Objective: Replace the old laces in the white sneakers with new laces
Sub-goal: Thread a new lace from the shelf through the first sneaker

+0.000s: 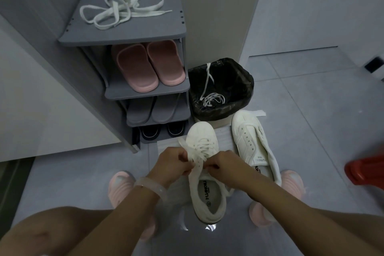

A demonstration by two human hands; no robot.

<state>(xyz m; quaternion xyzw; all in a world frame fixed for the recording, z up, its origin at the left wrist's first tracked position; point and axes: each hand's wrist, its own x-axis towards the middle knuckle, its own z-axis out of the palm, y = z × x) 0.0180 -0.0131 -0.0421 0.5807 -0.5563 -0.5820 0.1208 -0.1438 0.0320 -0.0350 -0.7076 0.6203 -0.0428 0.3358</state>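
Note:
A white sneaker [204,183] lies on the floor between my feet, toe pointing away, with a white lace [197,150] threaded across its eyelets. My left hand [172,161] pinches one lace end at the shoe's left side. My right hand [221,162] pinches the lace at the right side near the top eyelets. The second white sneaker [252,141] lies to the right with bare eyelets. A loose white lace [122,9] is piled on top of the grey shoe rack [87,33]. A thin white lace [212,97] lies in the black-lined bin [239,87].
The rack's shelves hold pink slippers [149,66], grey slippers [153,108] and black shoes [162,130]. A white sheet [222,135] lies under the sneakers. A red object [365,170] is at the right edge. My pink slippers [120,185] flank the sneaker.

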